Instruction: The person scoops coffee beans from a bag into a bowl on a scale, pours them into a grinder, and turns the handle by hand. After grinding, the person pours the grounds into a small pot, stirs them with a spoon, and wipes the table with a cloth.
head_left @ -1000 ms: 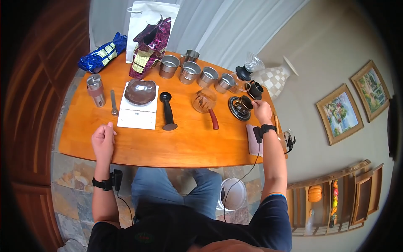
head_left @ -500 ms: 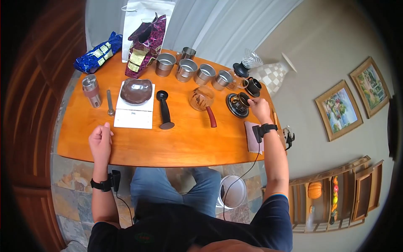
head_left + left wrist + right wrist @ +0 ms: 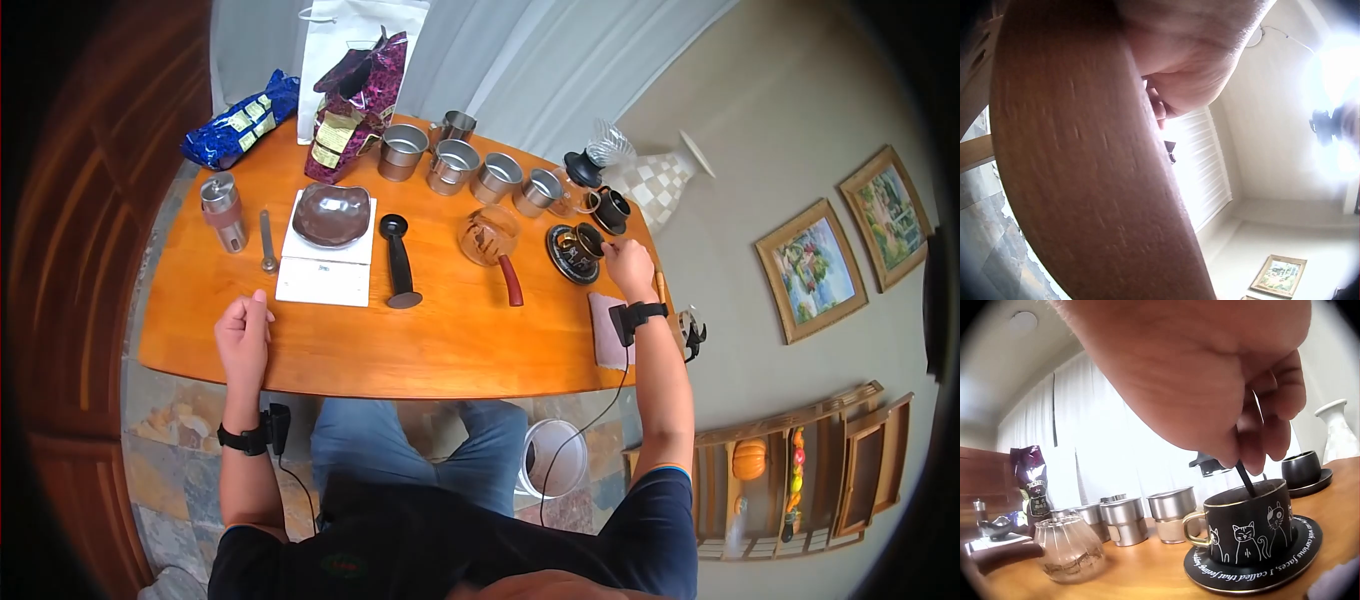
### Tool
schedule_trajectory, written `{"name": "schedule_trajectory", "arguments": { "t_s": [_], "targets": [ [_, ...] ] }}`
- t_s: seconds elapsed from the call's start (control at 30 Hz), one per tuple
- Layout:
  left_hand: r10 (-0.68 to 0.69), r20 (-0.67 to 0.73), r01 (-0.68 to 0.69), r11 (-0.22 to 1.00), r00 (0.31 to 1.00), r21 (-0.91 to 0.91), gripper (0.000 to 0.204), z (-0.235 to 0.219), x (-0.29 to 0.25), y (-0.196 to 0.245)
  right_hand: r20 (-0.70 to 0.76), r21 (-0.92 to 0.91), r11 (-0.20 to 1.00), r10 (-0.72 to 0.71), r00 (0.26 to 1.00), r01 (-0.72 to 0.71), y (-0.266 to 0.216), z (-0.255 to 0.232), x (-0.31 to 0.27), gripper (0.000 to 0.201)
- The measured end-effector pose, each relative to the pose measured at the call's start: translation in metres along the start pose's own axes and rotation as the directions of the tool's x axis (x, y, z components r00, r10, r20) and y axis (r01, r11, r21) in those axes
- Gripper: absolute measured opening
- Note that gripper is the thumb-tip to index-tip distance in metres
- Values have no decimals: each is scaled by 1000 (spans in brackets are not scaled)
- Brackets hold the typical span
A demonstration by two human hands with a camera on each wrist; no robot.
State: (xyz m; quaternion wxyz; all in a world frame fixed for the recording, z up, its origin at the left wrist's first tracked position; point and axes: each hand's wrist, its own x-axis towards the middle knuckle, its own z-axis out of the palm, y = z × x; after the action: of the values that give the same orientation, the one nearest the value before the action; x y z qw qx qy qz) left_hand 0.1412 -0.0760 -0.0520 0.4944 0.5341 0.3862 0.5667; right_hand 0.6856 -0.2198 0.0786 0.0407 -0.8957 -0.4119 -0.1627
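In the right wrist view, my right hand (image 3: 1210, 381) pinches a thin dark stick (image 3: 1245, 479) that slants down into a black cup (image 3: 1247, 526) with white cat drawings and a gold handle. The cup stands on a black lettered saucer (image 3: 1297, 562); its contents are mostly hidden. In the head view the same hand (image 3: 630, 268) is over the cup's right side. My left hand (image 3: 243, 335), fingers loosely curled and holding nothing, rests at the table's front left edge, below a metal scoop (image 3: 268, 245). The left wrist view shows part of that hand (image 3: 1185, 56) above the table edge.
A glass pot (image 3: 488, 238) with a red handle stands mid-table, with a black tamper-like tool (image 3: 398, 262) and a white scale (image 3: 325, 280) bearing a brown dish to its left. Several metal cups (image 3: 453, 167) line the back. A pink cloth (image 3: 610, 330) lies near the right hand.
My right hand stays at the cup with only a slight shift of the hand and forearm. The left hand has not visibly moved; the head view has swayed a little.
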Motion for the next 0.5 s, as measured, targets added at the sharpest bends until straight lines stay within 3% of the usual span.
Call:
{"name": "schedule_trajectory", "arguments": {
  "t_s": [0.27, 0.5],
  "targets": [
    [0, 6, 0, 1000, 1000, 30, 37, -2, 0, 2, -5, 121, 993, 11, 1000, -11, -4, 5, 5, 27],
    [-24, 0, 24, 999, 1000, 28, 36, -1, -1, 5, -5, -20, 1000, 0, 1000, 0, -4, -2, 6, 28]
  ]
}}
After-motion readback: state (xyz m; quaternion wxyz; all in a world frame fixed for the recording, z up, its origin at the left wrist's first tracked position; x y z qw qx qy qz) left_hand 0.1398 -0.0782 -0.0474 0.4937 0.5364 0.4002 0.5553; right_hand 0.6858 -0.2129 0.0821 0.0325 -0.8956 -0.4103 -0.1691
